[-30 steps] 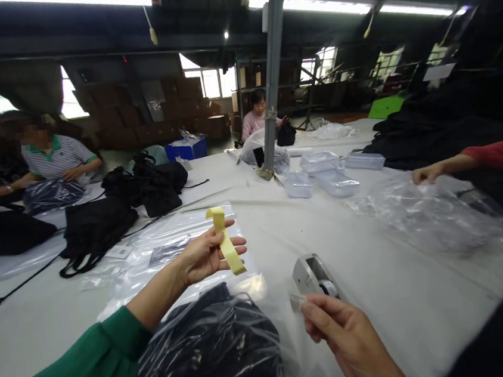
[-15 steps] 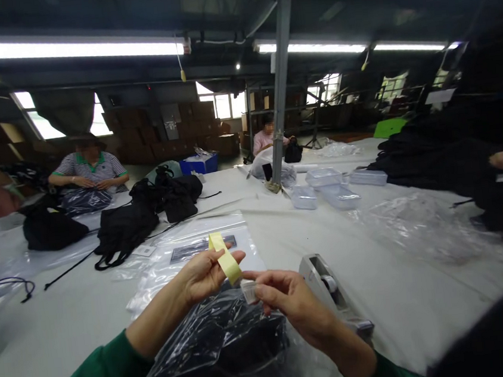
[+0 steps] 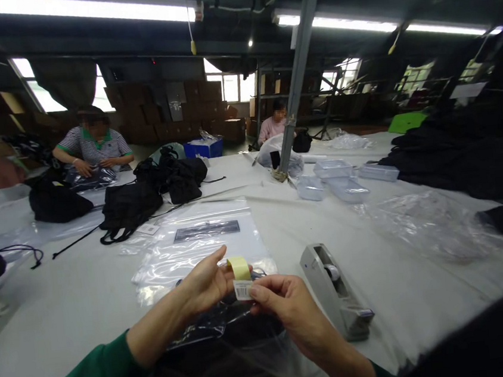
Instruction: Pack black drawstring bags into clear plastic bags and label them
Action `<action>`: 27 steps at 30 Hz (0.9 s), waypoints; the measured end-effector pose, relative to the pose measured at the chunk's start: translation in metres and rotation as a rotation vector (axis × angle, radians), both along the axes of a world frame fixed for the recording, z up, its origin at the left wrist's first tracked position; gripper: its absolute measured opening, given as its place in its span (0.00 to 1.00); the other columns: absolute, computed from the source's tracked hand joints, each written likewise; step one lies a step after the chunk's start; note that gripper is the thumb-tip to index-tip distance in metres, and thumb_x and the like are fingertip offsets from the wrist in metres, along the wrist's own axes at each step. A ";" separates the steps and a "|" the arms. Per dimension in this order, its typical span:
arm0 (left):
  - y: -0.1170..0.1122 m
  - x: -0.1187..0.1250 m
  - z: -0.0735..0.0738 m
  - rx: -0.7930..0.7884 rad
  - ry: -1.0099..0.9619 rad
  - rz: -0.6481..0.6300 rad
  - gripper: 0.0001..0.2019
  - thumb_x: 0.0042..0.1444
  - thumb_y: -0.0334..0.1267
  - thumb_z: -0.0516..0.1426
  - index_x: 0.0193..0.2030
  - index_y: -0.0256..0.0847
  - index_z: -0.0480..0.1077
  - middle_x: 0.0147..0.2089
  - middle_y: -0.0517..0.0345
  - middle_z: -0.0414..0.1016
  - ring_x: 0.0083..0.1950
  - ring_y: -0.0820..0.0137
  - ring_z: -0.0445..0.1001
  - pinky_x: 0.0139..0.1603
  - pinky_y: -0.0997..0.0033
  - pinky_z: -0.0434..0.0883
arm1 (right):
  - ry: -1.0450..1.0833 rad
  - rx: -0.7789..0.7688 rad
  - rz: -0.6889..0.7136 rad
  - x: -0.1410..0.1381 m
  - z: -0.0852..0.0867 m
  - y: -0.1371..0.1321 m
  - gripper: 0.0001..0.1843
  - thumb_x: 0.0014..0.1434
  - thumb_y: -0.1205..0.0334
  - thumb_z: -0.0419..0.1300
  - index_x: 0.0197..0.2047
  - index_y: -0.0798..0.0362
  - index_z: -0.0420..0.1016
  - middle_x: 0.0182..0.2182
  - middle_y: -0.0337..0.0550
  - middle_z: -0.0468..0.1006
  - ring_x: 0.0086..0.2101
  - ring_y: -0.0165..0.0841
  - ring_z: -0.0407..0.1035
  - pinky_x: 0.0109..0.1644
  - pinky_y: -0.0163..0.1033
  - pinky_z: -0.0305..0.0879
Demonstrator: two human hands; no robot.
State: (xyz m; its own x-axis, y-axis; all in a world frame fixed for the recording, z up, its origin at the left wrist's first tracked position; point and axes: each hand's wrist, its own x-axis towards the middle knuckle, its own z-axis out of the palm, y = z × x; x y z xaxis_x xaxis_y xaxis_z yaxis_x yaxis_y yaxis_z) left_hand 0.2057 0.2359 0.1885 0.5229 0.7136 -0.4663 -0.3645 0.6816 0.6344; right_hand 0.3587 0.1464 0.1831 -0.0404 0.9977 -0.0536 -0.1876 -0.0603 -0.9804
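- Your left hand (image 3: 210, 281): thumb apart, fingers behind a yellow strip (image 3: 240, 268), apparently supporting it.
- Your right hand (image 3: 291, 307): pinching a white label (image 3: 242, 290) by its edge, likely to leave print uncovered; label at strip's lower end.
- Tape dispenser (image 3: 345, 307): on bench (image 3: 287, 227), beside your right hand, probably for reach.
- Clear bags (image 3: 203, 244): flat beyond your hands.

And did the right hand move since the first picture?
Yes, the right hand moved left, away from the grey tape dispenser on the table and toward the left hand.
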 end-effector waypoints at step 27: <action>-0.022 -0.025 -0.010 0.803 0.519 0.086 0.07 0.57 0.40 0.60 0.37 0.38 0.71 0.26 0.62 0.73 0.25 0.76 0.70 0.27 0.78 0.69 | -0.154 0.065 -0.140 0.010 -0.009 0.009 0.12 0.54 0.55 0.67 0.32 0.57 0.81 0.25 0.44 0.81 0.27 0.33 0.75 0.31 0.33 0.71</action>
